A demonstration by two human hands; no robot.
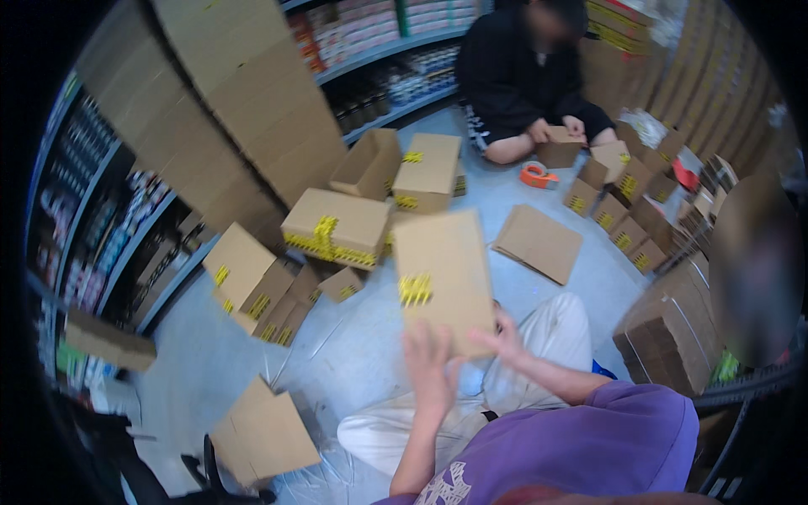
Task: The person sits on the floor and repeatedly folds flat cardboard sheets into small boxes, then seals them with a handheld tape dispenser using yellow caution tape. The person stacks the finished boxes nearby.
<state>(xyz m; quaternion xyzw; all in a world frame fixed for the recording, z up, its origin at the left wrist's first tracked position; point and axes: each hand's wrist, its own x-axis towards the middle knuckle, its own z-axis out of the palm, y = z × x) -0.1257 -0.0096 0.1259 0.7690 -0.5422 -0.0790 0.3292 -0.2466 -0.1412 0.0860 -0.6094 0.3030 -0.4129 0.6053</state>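
A brown cardboard box (459, 290) with yellow-and-black striped tape tilts up in front of my crossed legs, a little blurred by motion. My left hand (431, 370) presses its fingers against the near lower part of the box. At the lower right edge, my right hand (507, 341) grips the box, with its thumb on the face. Some of the right hand's fingers are hidden behind the box. Just beyond, a flat folded cardboard sheet (539, 244) lies on the floor.
Taped boxes (337, 223) and opened ones (269, 295) stand ahead and left. Another person (522, 84) sits opposite, handling a small box (560, 147), near an orange tape roll (537, 175). Small boxes (627, 236) line the right. A flattened carton (265, 433) lies at lower left.
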